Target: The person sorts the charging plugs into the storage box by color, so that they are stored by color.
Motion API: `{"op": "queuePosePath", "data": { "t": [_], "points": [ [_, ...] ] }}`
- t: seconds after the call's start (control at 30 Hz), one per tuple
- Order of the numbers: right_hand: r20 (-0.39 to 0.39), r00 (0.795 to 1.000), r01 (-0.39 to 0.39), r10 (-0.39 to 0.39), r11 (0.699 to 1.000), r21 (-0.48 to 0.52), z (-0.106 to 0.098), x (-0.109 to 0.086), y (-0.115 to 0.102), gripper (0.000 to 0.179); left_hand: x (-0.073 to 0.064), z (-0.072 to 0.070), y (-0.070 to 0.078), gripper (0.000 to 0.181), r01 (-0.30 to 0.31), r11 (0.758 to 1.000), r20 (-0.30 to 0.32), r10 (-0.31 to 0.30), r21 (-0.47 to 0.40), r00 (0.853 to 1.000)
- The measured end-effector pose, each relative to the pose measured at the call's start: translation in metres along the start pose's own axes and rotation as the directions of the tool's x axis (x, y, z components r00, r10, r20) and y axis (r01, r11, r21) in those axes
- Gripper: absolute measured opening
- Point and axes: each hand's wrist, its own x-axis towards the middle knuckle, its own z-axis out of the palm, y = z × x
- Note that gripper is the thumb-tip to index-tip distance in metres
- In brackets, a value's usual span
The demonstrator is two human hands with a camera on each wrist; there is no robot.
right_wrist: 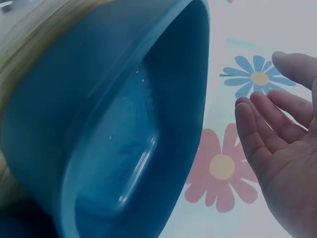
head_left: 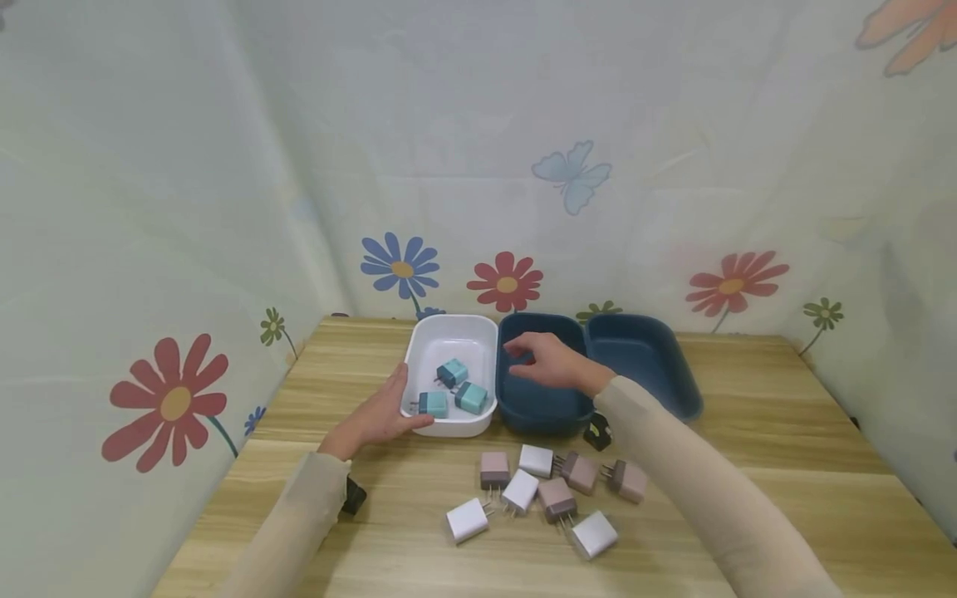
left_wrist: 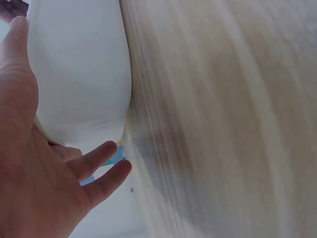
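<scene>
My left hand (head_left: pixel 380 414) rests against the left side of a white plastic bin (head_left: pixel 458 428), its thumb at the front corner. In the left wrist view the fingers (left_wrist: pixel 101 181) spread along the bin's wall. Inside that bin lie three teal plug chargers (head_left: pixel 471 398) with darker blue prong ends. Over the middle dark blue bin (head_left: pixel 544 421) hovers my right hand (head_left: pixel 552 362), fingers loosely bent and holding nothing. The right wrist view shows the relaxed fingers (right_wrist: pixel 252 131) beside the blue bin's rim (right_wrist: pixel 204 99), with nothing between them and the thumb.
A second dark blue bin (head_left: pixel 643 365) stands at the right of the row. On the wooden table (head_left: pixel 785 448) in front lie several white chargers (head_left: pixel 468 522) and several pink-brown chargers (head_left: pixel 557 500), prongs pointing various ways. Behind hangs a flowered cloth (head_left: pixel 449 166).
</scene>
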Motion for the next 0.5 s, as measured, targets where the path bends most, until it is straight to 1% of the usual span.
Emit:
{"op": "queuePosePath", "data": {
  "t": [0.13,0.27,0.4,0.5],
  "points": [
    [-0.01,1.0,0.011,-0.011,1.0,-0.014,-0.004,-0.007,0.004,0.043,0.0,0.0,0.002,0.114,-0.009,1.0,-0.003,0.009,-0.023,1.0],
    [-0.01,1.0,0.0,0.0,1.0,-0.018,-0.007,-0.015,0.01,0.043,0.001,-0.001,0.002,0.115,-0.007,1.0,-0.007,0.007,-0.026,1.0],
    [-0.014,1.0,-0.007,0.006,1.0,-0.026,-0.01,-0.024,0.017,0.043,0.0,-0.001,0.003,0.114,-0.001,1.0,-0.009,0.001,-0.007,1.0],
    [-0.029,1.0,-0.005,0.004,0.999,-0.037,-0.011,-0.032,0.025,0.044,-0.001,-0.002,0.005,0.111,-0.014,1.0,-0.024,0.015,0.022,1.0]
  ]
}}
